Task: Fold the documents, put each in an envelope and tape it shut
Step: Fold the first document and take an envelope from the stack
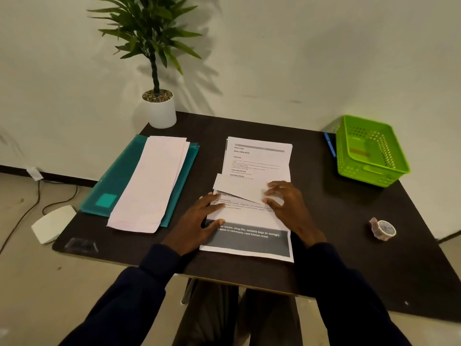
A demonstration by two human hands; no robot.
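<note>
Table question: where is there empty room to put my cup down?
Bare table lies between the printed papers and the green basket, and nearer, around the tape roll. The middle is crowded with both hands; envelopes fill the left.

1. One stack of printed white paper documents [257, 166]; sheet count unclear.
2. One pile of long white paper envelopes [149, 183].
3. One green perforated plastic basket [369, 151].
4. One small roll of clear tape [384, 229].
5. One potted green plant [157, 71].

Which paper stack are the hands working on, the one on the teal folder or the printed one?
The printed documents at the table's middle; both hands rest on them. The blank white stack on the teal folder lies untouched.
</note>
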